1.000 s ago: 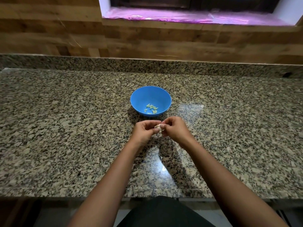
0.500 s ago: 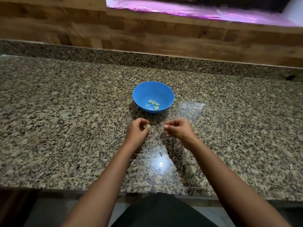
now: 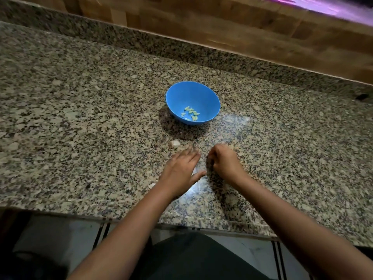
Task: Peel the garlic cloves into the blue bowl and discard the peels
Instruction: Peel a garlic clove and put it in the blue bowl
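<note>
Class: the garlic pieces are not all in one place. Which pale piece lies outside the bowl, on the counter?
The pale piece on the granite counter, just beyond the left hand. The other cloves lie in the blue bowl.

A speckled granite surface (image 3: 80, 118) is seen filling most of the view, with a bright glare (image 3: 193, 188) reflected near its front edge. A raised granite lip (image 3: 181, 47) is set along the back, and wood-look wall panels (image 3: 222, 19) are seen above it. A purple-lit strip (image 3: 323, 5) is glimpsed at the top right. Pale floor tiles (image 3: 56, 235) are visible below the front edge.
</note>
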The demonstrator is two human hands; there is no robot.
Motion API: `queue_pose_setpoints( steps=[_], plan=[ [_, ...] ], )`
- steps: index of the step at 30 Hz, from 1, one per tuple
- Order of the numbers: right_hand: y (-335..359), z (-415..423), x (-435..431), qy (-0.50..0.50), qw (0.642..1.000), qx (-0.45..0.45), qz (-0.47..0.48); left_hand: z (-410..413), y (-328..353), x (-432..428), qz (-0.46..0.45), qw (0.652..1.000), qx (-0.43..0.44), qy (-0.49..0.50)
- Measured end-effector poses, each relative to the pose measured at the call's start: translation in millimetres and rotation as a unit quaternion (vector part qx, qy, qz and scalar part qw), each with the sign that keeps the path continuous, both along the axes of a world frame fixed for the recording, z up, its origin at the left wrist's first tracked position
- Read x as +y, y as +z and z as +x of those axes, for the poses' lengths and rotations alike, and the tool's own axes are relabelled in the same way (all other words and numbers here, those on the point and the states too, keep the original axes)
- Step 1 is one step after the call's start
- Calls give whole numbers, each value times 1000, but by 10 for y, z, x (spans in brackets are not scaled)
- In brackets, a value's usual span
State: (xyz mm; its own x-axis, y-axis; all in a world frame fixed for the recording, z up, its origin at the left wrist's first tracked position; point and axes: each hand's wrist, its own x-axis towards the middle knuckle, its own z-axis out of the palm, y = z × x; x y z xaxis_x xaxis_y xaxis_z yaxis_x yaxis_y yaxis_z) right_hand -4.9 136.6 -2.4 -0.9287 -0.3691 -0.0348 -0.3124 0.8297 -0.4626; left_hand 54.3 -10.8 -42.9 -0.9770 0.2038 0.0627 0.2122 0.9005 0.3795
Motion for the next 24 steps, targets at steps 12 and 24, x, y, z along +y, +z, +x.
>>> queue_pose_setpoints(
  steps=[12, 24],
  plan=[
    [-49, 64, -13, -109, 982, -63, -142, -38, 25, 14, 87, 996, -1, 21],
    [296, 276, -116, -245, 635, -372, -631, -210, 424, 47, 494, 854, -70, 149]
  ],
)
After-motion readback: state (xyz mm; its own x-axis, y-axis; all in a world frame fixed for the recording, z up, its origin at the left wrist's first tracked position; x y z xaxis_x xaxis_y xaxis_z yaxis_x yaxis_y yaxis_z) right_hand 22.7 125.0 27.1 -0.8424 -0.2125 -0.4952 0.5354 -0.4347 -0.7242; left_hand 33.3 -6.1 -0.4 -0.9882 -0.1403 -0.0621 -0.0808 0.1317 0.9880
